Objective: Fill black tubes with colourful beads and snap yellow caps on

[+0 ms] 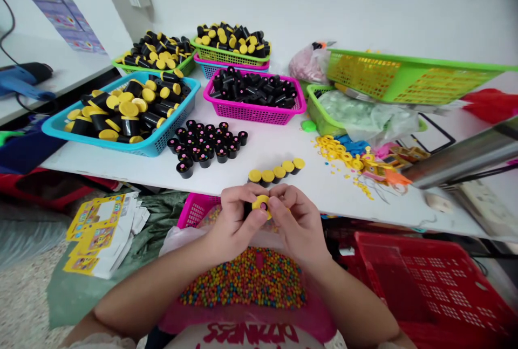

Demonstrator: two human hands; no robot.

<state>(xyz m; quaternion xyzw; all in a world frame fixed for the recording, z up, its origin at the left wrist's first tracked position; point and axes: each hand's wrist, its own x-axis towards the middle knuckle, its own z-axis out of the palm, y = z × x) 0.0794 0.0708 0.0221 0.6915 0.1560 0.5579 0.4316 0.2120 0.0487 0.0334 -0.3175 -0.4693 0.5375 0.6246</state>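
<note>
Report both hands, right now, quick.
Left hand: closed, holding a small black-and-yellow piece.
Right hand: closed, pinching the yellow side of that same piece.

Five yellow-topped cups [278,172] block us near the front edge of the desk [279,141]; behind, we can pass to the pink basket [259,113].

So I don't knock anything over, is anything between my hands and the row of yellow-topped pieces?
Nothing visible is. Your left hand and right hand, holding a yellow piece, are just in front of the row; the loose black pieces stand to its left.
</note>
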